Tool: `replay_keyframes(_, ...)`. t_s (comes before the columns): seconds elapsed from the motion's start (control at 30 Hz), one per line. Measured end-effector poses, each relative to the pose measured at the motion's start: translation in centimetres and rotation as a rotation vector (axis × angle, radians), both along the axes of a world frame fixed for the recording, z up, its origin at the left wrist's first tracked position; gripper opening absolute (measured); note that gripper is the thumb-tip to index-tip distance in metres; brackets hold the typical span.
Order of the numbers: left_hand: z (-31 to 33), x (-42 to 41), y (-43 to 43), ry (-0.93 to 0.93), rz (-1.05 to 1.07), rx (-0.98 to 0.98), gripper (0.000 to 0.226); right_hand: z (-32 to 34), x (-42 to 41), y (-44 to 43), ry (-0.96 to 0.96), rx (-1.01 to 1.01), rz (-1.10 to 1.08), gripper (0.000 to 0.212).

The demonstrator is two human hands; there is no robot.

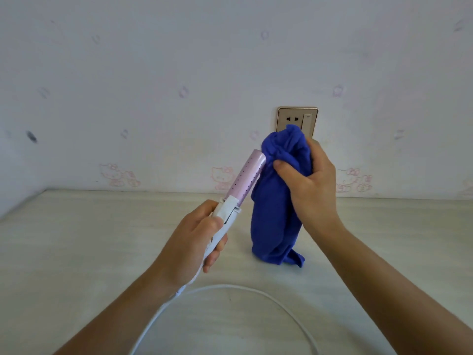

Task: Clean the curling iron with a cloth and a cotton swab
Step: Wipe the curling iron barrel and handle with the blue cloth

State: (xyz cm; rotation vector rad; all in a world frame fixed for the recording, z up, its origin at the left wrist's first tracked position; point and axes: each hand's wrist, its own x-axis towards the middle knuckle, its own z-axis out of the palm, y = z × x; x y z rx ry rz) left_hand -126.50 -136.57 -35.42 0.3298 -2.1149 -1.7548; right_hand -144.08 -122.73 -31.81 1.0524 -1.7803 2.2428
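Left hand (pixel 190 238) gripping curling iron (pixel 245 180), right hand (pixel 311 180) bunching cloth (pixel 275 208)

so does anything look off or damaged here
Only a dark smudge on the pale patterned wallpaper at far left stands out, like a scuff. The pink-and-white curling iron and bunched blue cloth look undamaged.

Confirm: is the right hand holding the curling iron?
No, the right hand grips the blue cloth; the left hand holds the curling iron by its handle.
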Motion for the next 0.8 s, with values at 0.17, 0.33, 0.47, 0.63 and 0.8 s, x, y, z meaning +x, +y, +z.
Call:
replay_keyframes(0.17, 0.5, -0.3, -1.5, 0.13, 0.003, 0.107, 0.033, 0.7, -0.9, 0.6, -0.022, -0.051, -0.024, 0.035)
replay_keyframes(0.33, 0.7, -0.3, -2.5, 0.132, -0.187, 0.515, 0.05, -0.1, -0.3, 0.4, -0.009, -0.011, 0.02, 0.032)
replay_keyframes(0.47, -0.1, 0.1, -2.6, 0.108, -0.41, 0.947, 0.044, -0.8, 0.3, -0.2, -0.012, 0.031, 0.07, 0.033)
replay_keyframes(0.63, -0.5, -0.1, -3.0, 0.165, -0.613, 1.186, 0.046, -0.9, 0.6, -0.3, -0.026, 0.024, 0.099, 0.037)
replay_keyframes(0.8, -0.5, 0.0, -3.1, 0.2, -0.664, 1.169, 0.048, -0.8, 0.5, -0.3, -0.027, 0.036, 0.098, 0.036)
